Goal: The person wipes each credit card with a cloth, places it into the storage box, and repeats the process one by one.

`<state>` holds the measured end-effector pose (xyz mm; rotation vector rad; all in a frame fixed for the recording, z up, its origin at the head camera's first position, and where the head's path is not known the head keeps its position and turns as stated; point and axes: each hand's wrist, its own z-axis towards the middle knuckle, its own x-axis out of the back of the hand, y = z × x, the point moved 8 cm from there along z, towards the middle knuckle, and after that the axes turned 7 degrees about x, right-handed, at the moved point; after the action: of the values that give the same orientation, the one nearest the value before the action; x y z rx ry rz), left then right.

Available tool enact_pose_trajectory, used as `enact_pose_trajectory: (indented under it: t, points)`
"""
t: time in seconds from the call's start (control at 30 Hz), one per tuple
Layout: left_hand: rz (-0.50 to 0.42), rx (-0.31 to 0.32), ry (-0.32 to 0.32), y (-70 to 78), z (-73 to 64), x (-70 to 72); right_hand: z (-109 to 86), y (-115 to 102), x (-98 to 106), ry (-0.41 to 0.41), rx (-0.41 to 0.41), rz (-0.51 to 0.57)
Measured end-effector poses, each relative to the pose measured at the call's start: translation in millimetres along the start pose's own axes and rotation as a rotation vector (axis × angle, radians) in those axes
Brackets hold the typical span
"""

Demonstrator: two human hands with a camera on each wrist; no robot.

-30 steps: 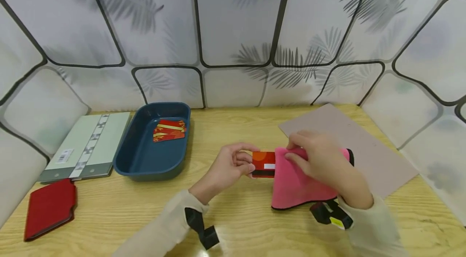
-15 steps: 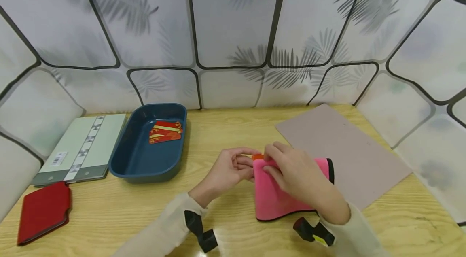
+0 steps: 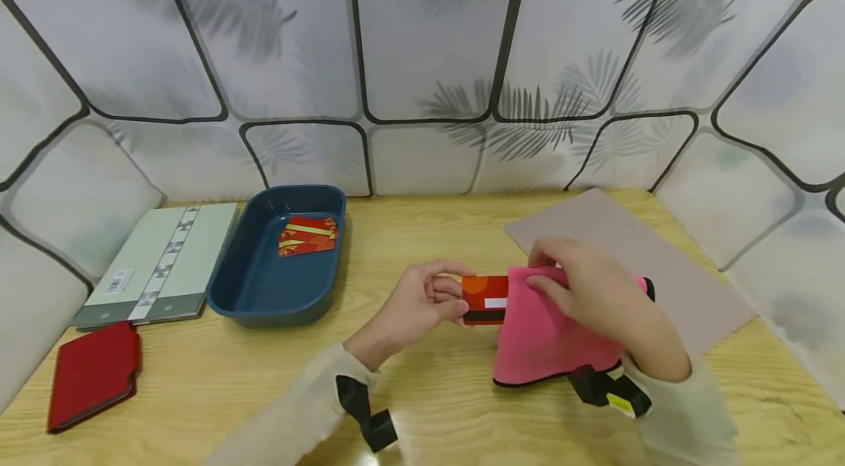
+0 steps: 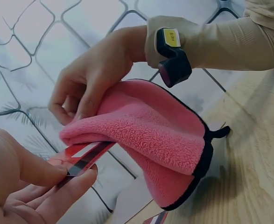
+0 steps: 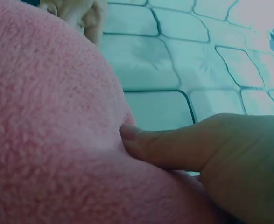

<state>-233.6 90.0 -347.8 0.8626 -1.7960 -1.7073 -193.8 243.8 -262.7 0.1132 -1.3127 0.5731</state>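
In the head view my left hand [image 3: 425, 301] pinches the left end of a red card [image 3: 485, 290] with a dark stripe and a white strip. The card's right end is hidden in a pink towel [image 3: 538, 341] with black edging. My right hand [image 3: 587, 290] grips the towel from above, thumb on the near side. The left wrist view shows the fluffy towel [image 4: 151, 135] folded over the card [image 4: 83, 156], with the left thumb [image 4: 38, 170] on the card. Seen from the right wrist, the right thumb [image 5: 160, 144] presses into the towel [image 5: 48, 107].
A blue tray [image 3: 221, 290] on the left holds several red and gold cards [image 3: 306, 237]. Beside it lie a pale green folder [image 3: 141, 253] and a dark red wallet-like case [image 3: 92, 378]. A greyish-pink flat sheet [image 3: 686, 290] lies at the right, partly behind the right hand.
The towel slid left along the card, covering nearly all of it, then back right, so the card's left part shows again. My left hand keeps its hold and has barely moved.
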Motion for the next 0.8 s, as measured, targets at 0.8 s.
enact_pose_trajectory:
  t: [0.8]
  points:
    - [0.217, 0.072, 0.410, 50.1, -47.7, 150.9, -1.1, -0.2, 4.7, 0.074, 0.074, -0.050]
